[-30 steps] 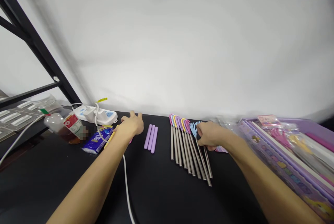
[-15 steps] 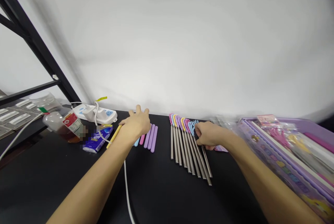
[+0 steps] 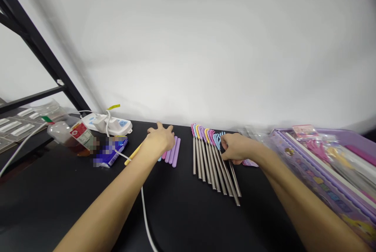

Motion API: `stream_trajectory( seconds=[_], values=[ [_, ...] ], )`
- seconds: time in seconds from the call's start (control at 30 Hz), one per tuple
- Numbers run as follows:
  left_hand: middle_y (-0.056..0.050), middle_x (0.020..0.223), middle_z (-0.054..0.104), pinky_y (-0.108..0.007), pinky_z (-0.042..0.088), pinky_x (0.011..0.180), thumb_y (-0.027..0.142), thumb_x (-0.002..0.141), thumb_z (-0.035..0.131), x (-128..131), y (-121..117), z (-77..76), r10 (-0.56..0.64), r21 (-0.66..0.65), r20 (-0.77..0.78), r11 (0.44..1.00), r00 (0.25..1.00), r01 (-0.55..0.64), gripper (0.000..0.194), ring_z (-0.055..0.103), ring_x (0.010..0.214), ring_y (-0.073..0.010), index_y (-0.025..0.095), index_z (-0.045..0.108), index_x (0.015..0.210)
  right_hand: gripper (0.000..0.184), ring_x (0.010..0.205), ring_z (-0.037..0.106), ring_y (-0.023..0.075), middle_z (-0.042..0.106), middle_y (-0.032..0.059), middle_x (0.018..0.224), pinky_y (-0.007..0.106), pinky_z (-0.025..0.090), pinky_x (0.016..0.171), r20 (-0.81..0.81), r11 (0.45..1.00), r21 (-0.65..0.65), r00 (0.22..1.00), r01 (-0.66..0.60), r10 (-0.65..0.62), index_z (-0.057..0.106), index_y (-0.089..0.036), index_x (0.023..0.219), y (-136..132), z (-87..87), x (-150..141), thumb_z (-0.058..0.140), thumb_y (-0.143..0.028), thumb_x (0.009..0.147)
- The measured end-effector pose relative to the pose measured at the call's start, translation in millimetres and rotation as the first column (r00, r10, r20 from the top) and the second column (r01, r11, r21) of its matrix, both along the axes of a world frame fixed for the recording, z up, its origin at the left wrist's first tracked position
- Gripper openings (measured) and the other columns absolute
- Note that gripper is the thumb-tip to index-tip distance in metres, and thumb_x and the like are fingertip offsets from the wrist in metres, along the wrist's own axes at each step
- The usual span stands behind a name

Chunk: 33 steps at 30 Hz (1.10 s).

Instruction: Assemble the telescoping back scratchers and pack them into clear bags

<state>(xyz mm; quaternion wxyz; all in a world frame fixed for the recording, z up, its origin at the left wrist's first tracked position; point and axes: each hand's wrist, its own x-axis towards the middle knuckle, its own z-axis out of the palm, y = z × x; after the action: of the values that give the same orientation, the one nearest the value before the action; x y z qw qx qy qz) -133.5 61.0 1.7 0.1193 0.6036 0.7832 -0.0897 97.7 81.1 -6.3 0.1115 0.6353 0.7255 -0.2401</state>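
My left hand (image 3: 161, 140), fingers spread, lies over a row of coloured plastic sticks. Purple sticks (image 3: 176, 152) show at its right, with bits of pink and blue ones, and a yellow stick (image 3: 134, 154) sticks out at its left; the hand hides the rest. My right hand (image 3: 235, 147) is closed at the right end of a fanned row of steel rods (image 3: 210, 166) with coloured looped tops (image 3: 202, 133). Its fingertips pinch near the blue loops (image 3: 217, 140), and a thin rod (image 3: 235, 181) runs out beneath it. The exact grip is partly hidden.
At the right stands a purple box (image 3: 311, 179) with bagged items. On the left are a blue packet (image 3: 111, 153), a bottle (image 3: 69, 136) and a white power strip (image 3: 117, 126). A white cable (image 3: 145, 213) crosses the black table (image 3: 176, 213); a wall rises behind.
My left hand has shifted right relative to the yellow stick, which now pokes out farther behind it. My right hand stays at the blue-looped rods. The view has moved slightly.
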Motion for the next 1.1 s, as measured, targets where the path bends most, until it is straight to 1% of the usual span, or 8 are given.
stream_trajectory(
  seconds=[0.1, 0.23, 0.47, 0.6, 0.77, 0.9, 1.0, 1.1],
  values=[
    [-0.021, 0.151, 0.033, -0.054, 0.047, 0.085, 0.022, 0.091, 0.041, -2, -4, 9.2, -0.002, -0.046, -0.006, 0.999, 1.0, 0.001, 0.055, 0.046, 0.126, -0.0497, 0.029, 0.042, 0.146, 0.024, 0.053, 0.067, 0.0204, 0.064, -0.0003, 0.056, 0.026, 0.045, 0.048, 0.019, 1.0, 0.027, 1.0, 0.006, -0.006, 0.047, -0.022, 0.08, -1, 4.5, 2, 0.063, -0.016, 0.064],
    [-0.017, 0.144, 0.042, -0.048, 0.05, 0.086, 0.007, 0.084, 0.041, -21, -11, 24.0, -0.052, -0.066, 0.0, 0.996, 0.999, 0.052, 0.066, 0.052, 0.123, -0.0418, 0.032, 0.041, 0.145, 0.019, 0.055, 0.065, 0.0196, 0.062, -0.0004, 0.052, 0.026, 0.042, 0.05, 0.053, 0.996, 0.083, 0.999, -0.006, 0.002, 0.046, -0.023, 0.076, -3, 12.5, 4, 0.06, -0.019, 0.065],
    [-0.016, 0.147, 0.039, -0.04, 0.056, 0.075, 0.003, 0.076, 0.049, -35, -17, 35.1, -0.09, -0.147, 0.013, 0.985, 0.996, 0.091, 0.072, 0.066, 0.1, -0.0326, 0.031, 0.044, 0.142, 0.014, 0.066, 0.061, 0.0202, 0.066, 0.0035, 0.069, 0.028, 0.037, 0.054, 0.151, 0.955, 0.287, 0.988, -0.076, 0.033, 0.049, -0.023, 0.073, -2, 19.3, 6, 0.062, -0.027, 0.068],
    [-0.017, 0.146, 0.04, -0.038, 0.057, 0.073, 0.001, 0.075, 0.05, -36, -14, 33.5, -0.106, -0.131, 0.018, 0.986, 0.994, 0.107, 0.073, 0.068, 0.097, -0.0304, 0.03, 0.043, 0.142, 0.015, 0.061, 0.059, 0.0187, 0.065, 0.0012, 0.067, 0.028, 0.037, 0.054, 0.016, 0.943, 0.331, 0.999, -0.045, 0.042, 0.052, -0.024, 0.079, -7, 23.6, 1, 0.06, -0.032, 0.069],
    [-0.014, 0.141, 0.045, -0.043, 0.055, 0.083, 0.004, 0.076, 0.051, -51, -13, 33.0, -0.13, -0.098, -0.003, 0.987, 0.992, 0.129, 0.07, 0.063, 0.11, -0.0334, 0.031, 0.042, 0.14, 0.016, 0.062, 0.06, 0.018, 0.065, -0.0007, 0.068, 0.028, 0.038, 0.056, -0.06, 0.951, 0.304, 0.995, -0.06, 0.082, 0.052, -0.024, 0.081, -17, 29.1, -14, 0.058, -0.033, 0.069],
    [-0.018, 0.139, 0.044, -0.042, 0.056, 0.072, -0.002, 0.067, 0.056, -60, -10, 22.7, -0.097, -0.172, -0.019, 0.981, 0.995, 0.093, 0.073, 0.066, 0.101, -0.0363, 0.028, 0.051, 0.133, 0.013, 0.06, 0.056, 0.0153, 0.062, -0.003, 0.067, 0.027, 0.038, 0.056, -0.2, 0.947, 0.313, 0.971, -0.067, 0.135, 0.052, -0.024, 0.082, -21, 25.7, -25, 0.055, -0.03, 0.072],
    [-0.02, 0.138, 0.042, -0.037, 0.055, 0.066, -0.002, 0.069, 0.054, -64, -6, 16.3, -0.084, -0.127, -0.012, 0.988, 0.996, 0.082, 0.074, 0.069, 0.09, -0.0309, 0.028, 0.046, 0.137, 0.013, 0.056, 0.052, 0.0132, 0.056, -0.0064, 0.062, 0.026, 0.037, 0.054, -0.345, 0.955, 0.29, 0.924, -0.058, 0.161, 0.051, -0.025, 0.085, -21, 19.6, -30, 0.054, -0.029, 0.074],
    [-0.015, 0.133, 0.047, -0.035, 0.055, 0.067, 0.001, 0.075, 0.051, -67, -4, 17.3, -0.126, -0.054, 0.018, 0.99, 0.992, 0.126, 0.072, 0.069, 0.084, -0.0246, 0.031, 0.041, 0.139, 0.013, 0.055, 0.048, 0.0123, 0.051, -0.008, 0.059, 0.026, 0.036, 0.052, -0.426, 0.958, 0.284, 0.888, -0.051, 0.174, 0.05, -0.025, 0.085, -21, 14.9, -33, 0.054, -0.028, 0.074]
  ],
)
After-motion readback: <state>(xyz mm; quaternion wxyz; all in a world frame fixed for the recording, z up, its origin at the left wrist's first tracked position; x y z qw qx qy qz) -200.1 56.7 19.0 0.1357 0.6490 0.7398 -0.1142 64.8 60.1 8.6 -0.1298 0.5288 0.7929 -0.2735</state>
